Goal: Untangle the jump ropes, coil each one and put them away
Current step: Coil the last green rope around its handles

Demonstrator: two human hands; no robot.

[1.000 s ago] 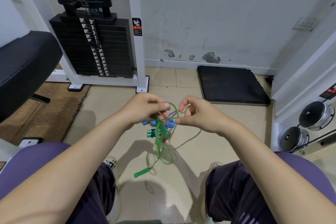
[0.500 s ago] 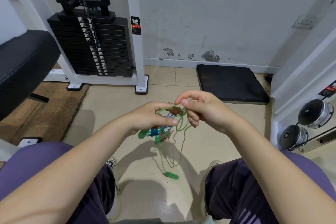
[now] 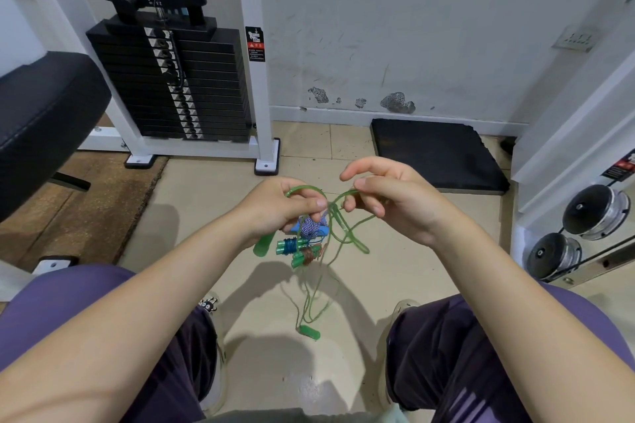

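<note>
Hands and ropes above the floor, between the knees
Left hand just left of right hand; tangled jump ropes hang below them; weight stack behind left; mat behind right.

Gym: weight stack on white machine frame, padded bench, black floor mat.

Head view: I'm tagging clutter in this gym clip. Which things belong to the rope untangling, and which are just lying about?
Part of the job:
- green rope
- loose green handle
- bundle of small coiled ropes
- left hand, gripping the tangle
- right hand, pinching a green loop

Just lying about:
- weight stack
- black floor mat
- black padded seat
- dumbbells
</note>
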